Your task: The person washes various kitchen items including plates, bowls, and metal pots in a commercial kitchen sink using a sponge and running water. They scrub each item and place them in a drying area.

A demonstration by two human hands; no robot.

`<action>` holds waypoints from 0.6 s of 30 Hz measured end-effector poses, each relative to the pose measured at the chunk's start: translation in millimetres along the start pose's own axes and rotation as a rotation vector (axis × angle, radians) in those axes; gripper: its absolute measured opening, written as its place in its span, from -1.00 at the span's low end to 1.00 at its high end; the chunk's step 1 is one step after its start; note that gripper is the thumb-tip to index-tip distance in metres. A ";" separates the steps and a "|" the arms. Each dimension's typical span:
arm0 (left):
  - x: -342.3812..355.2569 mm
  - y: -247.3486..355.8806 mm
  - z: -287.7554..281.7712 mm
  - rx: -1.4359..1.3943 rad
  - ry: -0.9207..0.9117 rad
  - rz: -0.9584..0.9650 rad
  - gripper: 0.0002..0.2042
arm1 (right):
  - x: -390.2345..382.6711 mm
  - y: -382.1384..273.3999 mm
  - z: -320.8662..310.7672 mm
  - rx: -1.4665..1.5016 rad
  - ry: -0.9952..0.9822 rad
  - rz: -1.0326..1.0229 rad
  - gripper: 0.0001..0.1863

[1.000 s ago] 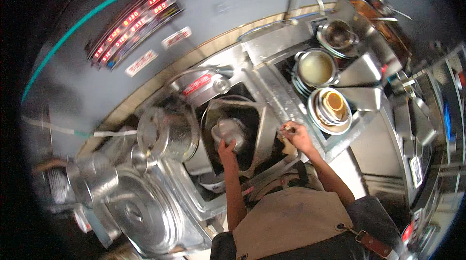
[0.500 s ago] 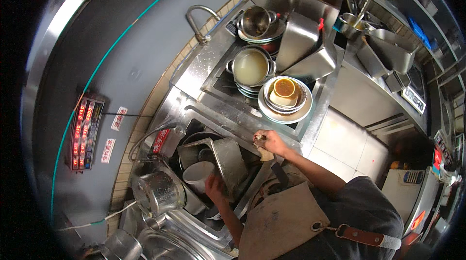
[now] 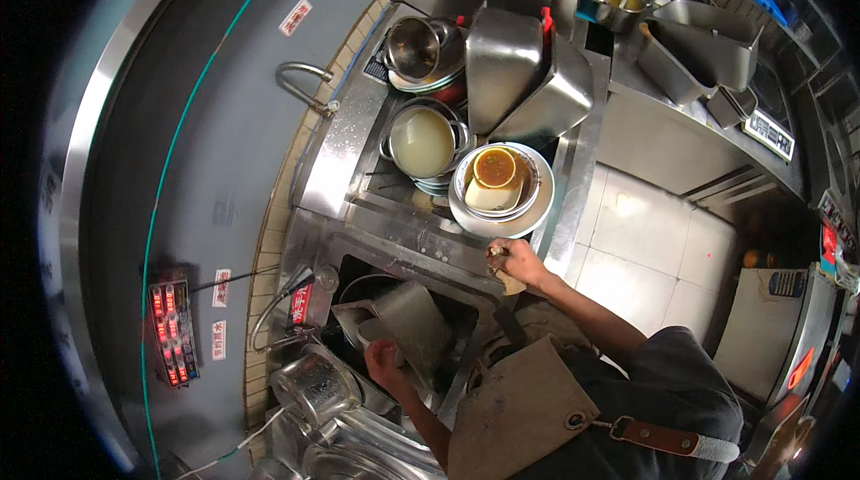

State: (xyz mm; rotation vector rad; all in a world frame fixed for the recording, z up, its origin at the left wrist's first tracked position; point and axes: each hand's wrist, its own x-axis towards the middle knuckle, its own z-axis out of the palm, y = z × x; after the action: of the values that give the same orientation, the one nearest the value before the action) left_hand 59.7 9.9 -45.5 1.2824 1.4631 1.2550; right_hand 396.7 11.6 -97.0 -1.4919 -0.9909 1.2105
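1. Grey wall (image 3: 202, 211) on the left, steel sink (image 3: 403, 258) beside it, pale tiled floor (image 3: 627, 220) off to the right.
2. Left hand (image 3: 383, 359): fingers curled on the near side of a pale cup (image 3: 370, 330). Looks gripped; thumb contact not clear.
3. Cup location: within the sink outline, at a tilted steel pan (image 3: 419, 317). Over the pan or inside it, can't tell.
4. Key relation: cup sits just beyond the left hand, touching its fingertips. Left is the nearer hand by far; right is well apart, further right and further from the body.
5. Cup axis: short round form, partly covered by fingers. Long axis and mouth direction not readable.
6. Pan lies skewed to the sink edges, its visible rim slanting from far left to near right.
7. Right hand (image 3: 520, 263): fingers bunched around something small, dark and pale; can't identify. Tan piece (image 3: 511, 283) just below, can't tell if held.
8. Beyond the right hand: stacked bowls on a white plate (image 3: 540, 209), near two upturned steel bins (image 3: 504, 50).
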 end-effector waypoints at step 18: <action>77.8 55.3 268.3 0.243 -0.722 -0.680 -0.69 | 17.1 26.0 -79.9 0.035 0.144 -0.020 -0.85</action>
State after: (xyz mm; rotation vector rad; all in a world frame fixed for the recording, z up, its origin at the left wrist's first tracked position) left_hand 317.4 131.0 -37.7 1.0720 1.3366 0.1366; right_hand 479.1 8.1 -120.6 -1.5159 -0.8821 1.0855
